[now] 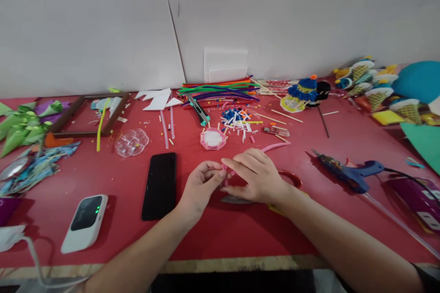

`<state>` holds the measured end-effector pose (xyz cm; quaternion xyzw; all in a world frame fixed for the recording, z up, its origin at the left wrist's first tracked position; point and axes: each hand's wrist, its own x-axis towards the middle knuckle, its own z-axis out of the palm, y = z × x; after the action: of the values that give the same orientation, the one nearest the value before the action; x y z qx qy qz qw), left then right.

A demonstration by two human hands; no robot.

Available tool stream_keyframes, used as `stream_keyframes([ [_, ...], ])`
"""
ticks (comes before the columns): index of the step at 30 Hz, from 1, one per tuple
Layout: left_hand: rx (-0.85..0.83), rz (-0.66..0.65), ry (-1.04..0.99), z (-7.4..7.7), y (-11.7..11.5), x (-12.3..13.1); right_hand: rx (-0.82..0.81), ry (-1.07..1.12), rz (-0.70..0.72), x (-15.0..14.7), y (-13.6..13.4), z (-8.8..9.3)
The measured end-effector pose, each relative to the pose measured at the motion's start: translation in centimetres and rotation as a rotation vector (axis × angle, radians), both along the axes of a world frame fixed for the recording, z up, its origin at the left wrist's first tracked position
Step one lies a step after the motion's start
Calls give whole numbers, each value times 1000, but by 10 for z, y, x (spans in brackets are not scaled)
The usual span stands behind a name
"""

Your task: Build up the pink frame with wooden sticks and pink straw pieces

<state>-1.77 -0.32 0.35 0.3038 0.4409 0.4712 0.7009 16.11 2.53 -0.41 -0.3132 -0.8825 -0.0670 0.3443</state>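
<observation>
My left hand (202, 182) and my right hand (256, 175) meet over the red table (220, 233), near its front middle. Both pinch a small pink piece (224, 175) between their fingertips. A pink straw (275, 146) curves away behind my right hand. Under my right hand lie red-handled scissors (292, 177), their blades partly hidden by the hand. Just beyond the hands sits a small pink disc with a white centre (213, 138), with short stick pieces around it.
A black phone (160, 185) lies left of my hands, a white device with green lights (85, 222) further left. A blue glue gun (350, 174) lies at the right. Pipe cleaners (220, 89), a box cutter (198, 111), cut bits, a wooden frame (85, 114) and paper crafts line the back.
</observation>
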Motion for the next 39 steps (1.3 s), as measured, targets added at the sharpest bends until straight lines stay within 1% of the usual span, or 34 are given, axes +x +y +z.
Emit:
stream_keyframes([
  [5, 45, -6, 15, -1, 0, 0, -4, 13, 10, 0, -1, 2],
  [11, 33, 49, 72, -3, 1, -1, -26, 45, 0, 2, -1, -1],
  [14, 85, 53, 144, -1, 3, -5, -28, 55, -5, 2, -2, -2],
  [16, 184, 69, 283, 3, 5, -9, -32, 42, -9, 1, -2, -2],
  [17, 245, 68, 380, 6, 7, -12, -31, 34, -13, 1, -2, -1],
  [19, 373, 108, 593, 9, 11, -19, -20, 21, -19, 1, -2, 1],
  [21, 465, 138, 786, 10, 15, -25, -8, 20, -17, 0, -2, 2],
  [26, 623, 54, 1069, 0, 19, -33, -14, 37, -15, 1, -2, 1],
  [28, 670, 4, 1146, -4, 19, -35, -6, 40, -17, 1, -2, -2],
  [31, 745, -29, 1166, -4, 17, -36, -1, 45, -26, 0, -1, -4],
  [34, 753, 12, 1166, 1, 15, -33, -5, 42, -27, 0, 0, -3],
  [36, 662, 6, 1079, 4, 14, -30, 2, 37, -27, 0, 1, -2],
  [37, 576, -30, 977, 6, 13, -27, 8, 36, -24, 0, 1, -1],
  [39, 391, -119, 696, 7, 11, -22, 19, 36, -6, -1, 1, 0],
])
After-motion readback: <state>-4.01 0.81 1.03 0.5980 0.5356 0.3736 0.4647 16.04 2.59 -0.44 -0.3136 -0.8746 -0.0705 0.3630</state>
